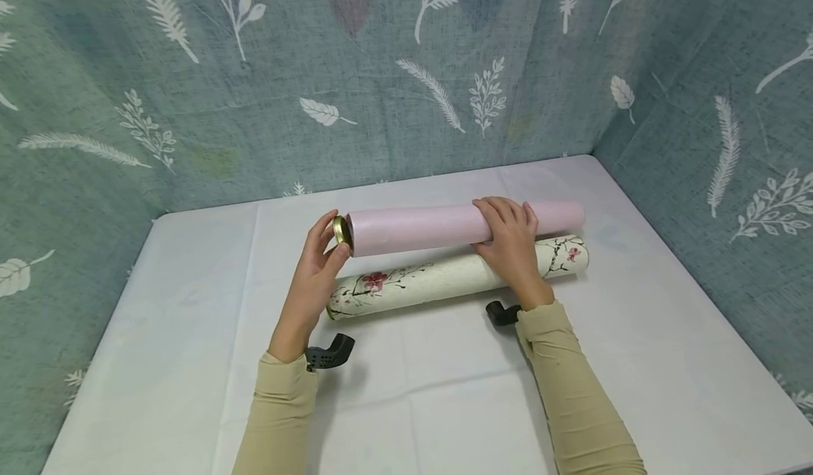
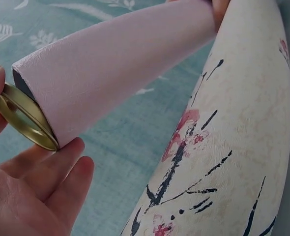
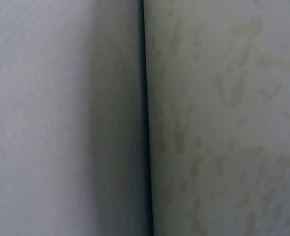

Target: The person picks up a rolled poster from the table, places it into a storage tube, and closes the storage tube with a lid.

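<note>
In the head view a pink cardboard tube [image 1: 413, 229] lies crosswise behind a white tube with plum-blossom print [image 1: 438, 282]. My right hand [image 1: 513, 249] grips the pink tube right of its middle, fingers over the top. At its left end my left hand [image 1: 308, 277] pinches a gold metal lid [image 1: 341, 232] between thumb and fingers. The left wrist view shows the lid [image 2: 29, 122] tilted at the pink tube's mouth, its lower rim right at the edge and a dark opening behind it. Only the white tube's surface [image 3: 223, 118] and the tablecloth fill the right wrist view.
A white cloth [image 1: 178, 334] covers the table. Green-blue leaf-patterned curtains [image 1: 381, 73] hang behind and at both sides. A black wrist camera [image 1: 332, 352] sits on the left wrist, another camera [image 1: 502, 313] on the right, close by the white tube.
</note>
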Demonstrator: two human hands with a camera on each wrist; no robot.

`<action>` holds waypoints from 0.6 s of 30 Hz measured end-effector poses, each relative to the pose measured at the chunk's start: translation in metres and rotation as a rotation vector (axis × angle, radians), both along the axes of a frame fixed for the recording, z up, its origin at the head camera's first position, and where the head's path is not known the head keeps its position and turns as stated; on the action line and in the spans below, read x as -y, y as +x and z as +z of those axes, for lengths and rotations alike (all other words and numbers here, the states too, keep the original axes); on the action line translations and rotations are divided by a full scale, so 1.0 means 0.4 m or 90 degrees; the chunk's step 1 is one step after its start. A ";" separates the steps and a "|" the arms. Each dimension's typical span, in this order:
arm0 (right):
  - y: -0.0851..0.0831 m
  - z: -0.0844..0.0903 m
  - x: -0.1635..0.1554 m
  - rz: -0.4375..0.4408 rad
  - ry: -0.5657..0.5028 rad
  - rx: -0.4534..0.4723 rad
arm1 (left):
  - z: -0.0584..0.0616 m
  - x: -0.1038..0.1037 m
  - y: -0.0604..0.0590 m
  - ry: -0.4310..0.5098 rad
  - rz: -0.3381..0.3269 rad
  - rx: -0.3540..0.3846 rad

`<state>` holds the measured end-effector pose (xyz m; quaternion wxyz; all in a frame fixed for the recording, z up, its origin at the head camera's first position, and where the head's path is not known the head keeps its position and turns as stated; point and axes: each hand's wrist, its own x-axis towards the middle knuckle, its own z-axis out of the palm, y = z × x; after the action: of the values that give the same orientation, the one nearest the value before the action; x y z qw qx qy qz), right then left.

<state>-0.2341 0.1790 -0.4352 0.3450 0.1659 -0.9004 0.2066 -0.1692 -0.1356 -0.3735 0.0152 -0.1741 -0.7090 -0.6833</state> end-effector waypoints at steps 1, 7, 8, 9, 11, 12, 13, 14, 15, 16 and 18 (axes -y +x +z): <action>0.000 0.000 0.000 0.003 -0.002 -0.001 | 0.001 -0.001 0.001 -0.004 0.002 0.005; -0.001 0.002 0.001 0.005 0.006 -0.011 | 0.002 -0.005 0.004 -0.042 0.013 0.015; -0.002 0.002 0.002 0.005 0.008 -0.013 | 0.002 -0.005 0.004 -0.042 0.015 0.018; -0.002 0.002 0.002 0.006 0.005 -0.016 | 0.001 -0.005 0.004 -0.041 0.018 0.023; -0.003 0.000 0.001 0.009 0.006 -0.019 | -0.001 -0.004 0.005 -0.028 0.021 0.035; -0.004 0.000 0.001 0.011 0.005 -0.020 | -0.002 -0.002 0.004 -0.017 0.020 0.041; -0.004 0.000 0.001 0.014 0.005 -0.020 | -0.004 -0.001 0.004 -0.010 0.019 0.047; -0.004 -0.001 0.000 0.018 0.002 -0.021 | -0.006 0.000 0.002 -0.002 0.015 0.052; -0.004 -0.001 -0.001 0.023 -0.001 -0.022 | -0.008 0.002 0.000 0.008 0.011 0.057; -0.003 -0.001 -0.002 0.025 0.001 -0.022 | -0.011 0.003 -0.003 0.014 0.006 0.060; -0.002 0.001 -0.003 0.035 0.000 -0.020 | -0.018 0.006 -0.010 0.024 -0.002 0.062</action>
<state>-0.2348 0.1802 -0.4350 0.3537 0.1937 -0.8899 0.2134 -0.1731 -0.1381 -0.3805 -0.0167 -0.1415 -0.6954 -0.7043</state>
